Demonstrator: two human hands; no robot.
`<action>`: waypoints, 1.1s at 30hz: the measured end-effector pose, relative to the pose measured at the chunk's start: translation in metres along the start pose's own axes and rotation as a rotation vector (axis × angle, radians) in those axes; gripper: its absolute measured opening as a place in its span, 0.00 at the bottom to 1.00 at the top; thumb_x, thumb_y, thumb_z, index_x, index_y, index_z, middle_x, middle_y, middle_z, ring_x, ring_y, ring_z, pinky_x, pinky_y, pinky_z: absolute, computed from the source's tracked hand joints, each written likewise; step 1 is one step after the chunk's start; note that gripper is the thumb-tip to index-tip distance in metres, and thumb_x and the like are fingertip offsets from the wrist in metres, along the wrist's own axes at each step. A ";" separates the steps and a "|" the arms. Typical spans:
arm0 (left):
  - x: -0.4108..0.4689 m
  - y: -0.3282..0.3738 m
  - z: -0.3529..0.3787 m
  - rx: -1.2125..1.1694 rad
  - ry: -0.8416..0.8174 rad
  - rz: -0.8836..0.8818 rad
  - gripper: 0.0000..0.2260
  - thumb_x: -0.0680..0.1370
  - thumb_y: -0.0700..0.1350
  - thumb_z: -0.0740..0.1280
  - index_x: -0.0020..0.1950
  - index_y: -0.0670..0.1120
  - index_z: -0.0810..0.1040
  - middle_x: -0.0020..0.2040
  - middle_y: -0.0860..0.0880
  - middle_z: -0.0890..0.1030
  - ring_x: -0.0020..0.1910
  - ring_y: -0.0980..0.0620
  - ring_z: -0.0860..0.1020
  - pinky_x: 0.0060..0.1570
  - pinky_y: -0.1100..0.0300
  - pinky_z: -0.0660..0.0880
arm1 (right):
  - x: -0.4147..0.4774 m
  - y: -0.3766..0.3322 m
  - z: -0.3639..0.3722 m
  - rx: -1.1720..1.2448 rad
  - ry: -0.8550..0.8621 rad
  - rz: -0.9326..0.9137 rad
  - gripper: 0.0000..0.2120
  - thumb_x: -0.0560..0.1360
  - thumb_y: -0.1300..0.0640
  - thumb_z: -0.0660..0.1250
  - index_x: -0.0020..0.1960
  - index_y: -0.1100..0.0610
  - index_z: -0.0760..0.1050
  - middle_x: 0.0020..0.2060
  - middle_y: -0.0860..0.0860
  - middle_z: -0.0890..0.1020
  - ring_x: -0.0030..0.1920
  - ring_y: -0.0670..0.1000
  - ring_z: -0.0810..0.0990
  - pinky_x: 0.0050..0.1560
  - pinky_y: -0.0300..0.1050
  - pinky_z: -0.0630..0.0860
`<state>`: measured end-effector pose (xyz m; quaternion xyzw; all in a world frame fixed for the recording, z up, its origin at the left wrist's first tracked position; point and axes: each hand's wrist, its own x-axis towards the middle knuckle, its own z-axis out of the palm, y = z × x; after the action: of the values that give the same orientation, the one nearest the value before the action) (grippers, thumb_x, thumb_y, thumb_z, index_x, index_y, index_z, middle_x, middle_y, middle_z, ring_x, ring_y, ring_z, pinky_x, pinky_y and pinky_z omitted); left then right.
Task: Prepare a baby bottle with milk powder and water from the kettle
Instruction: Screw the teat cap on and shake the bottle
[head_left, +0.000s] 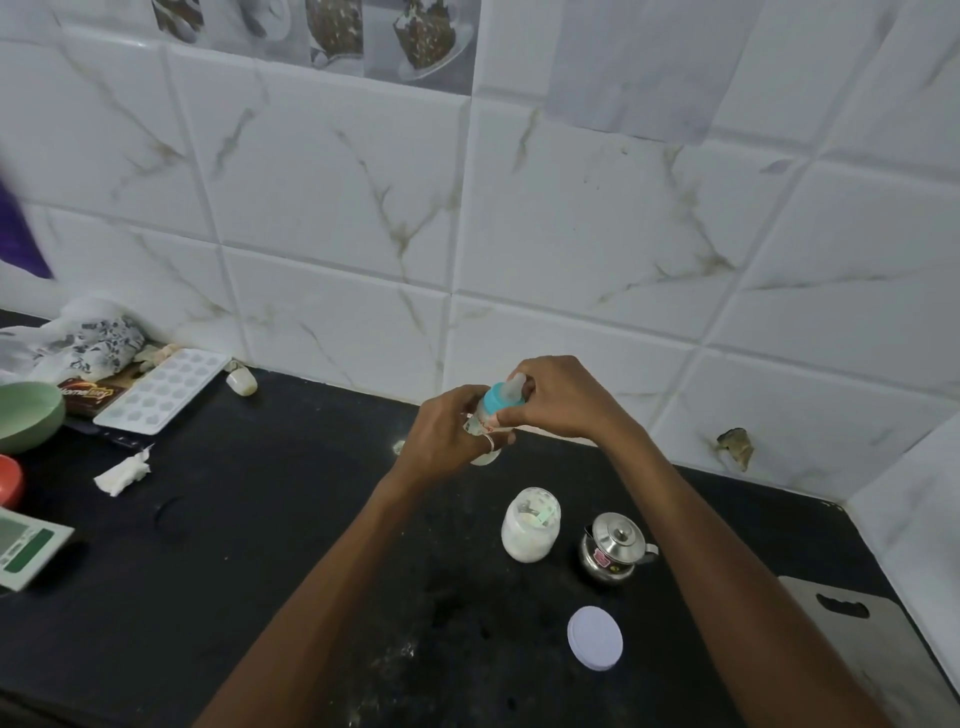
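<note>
I hold a small clear baby bottle (486, 427) above the black counter, near the tiled wall. My left hand (451, 435) is wrapped around its body. The fingers of my right hand (558, 399) grip its blue screw ring and teat (502, 398). White liquid shows at the bottle's bottom. Nearer to me stands an open jar of white milk powder (530, 525). Its white lid (595, 638) lies flat on the counter further forward. A small steel kettle (613, 552) with its lid on stands right of the jar.
At the left are a white ice tray (163, 391), a green bowl (26, 415), a crumpled tissue (122, 475), a cloth bundle (78, 343) and a white-and-green device (26, 551). A grey cutting board (862, 649) lies at the right front. Tiled walls close the back and right.
</note>
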<state>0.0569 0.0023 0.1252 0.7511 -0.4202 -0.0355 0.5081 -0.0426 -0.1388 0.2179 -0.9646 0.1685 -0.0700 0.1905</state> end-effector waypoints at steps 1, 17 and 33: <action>0.000 0.000 0.000 0.004 0.006 -0.004 0.26 0.69 0.55 0.79 0.63 0.47 0.79 0.54 0.52 0.84 0.51 0.53 0.82 0.55 0.52 0.80 | -0.002 -0.001 0.002 0.010 0.026 0.021 0.20 0.70 0.41 0.77 0.52 0.54 0.79 0.45 0.49 0.82 0.42 0.46 0.78 0.36 0.32 0.66; -0.004 0.006 0.000 -0.019 0.062 0.006 0.25 0.68 0.54 0.76 0.62 0.48 0.78 0.53 0.58 0.82 0.51 0.59 0.81 0.53 0.55 0.81 | -0.022 0.000 0.076 0.794 0.095 0.310 0.30 0.72 0.35 0.73 0.68 0.48 0.73 0.58 0.46 0.82 0.57 0.48 0.83 0.59 0.52 0.82; -0.018 -0.026 -0.028 0.024 0.133 -0.149 0.19 0.78 0.48 0.69 0.68 0.44 0.75 0.57 0.52 0.80 0.56 0.56 0.79 0.58 0.51 0.79 | -0.038 -0.017 0.036 1.165 0.288 0.214 0.16 0.77 0.43 0.69 0.58 0.52 0.80 0.52 0.50 0.87 0.55 0.51 0.86 0.50 0.49 0.84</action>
<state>0.0746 0.0380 0.1114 0.7871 -0.3288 -0.0182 0.5216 -0.0660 -0.0979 0.1893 -0.6605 0.2225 -0.2608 0.6680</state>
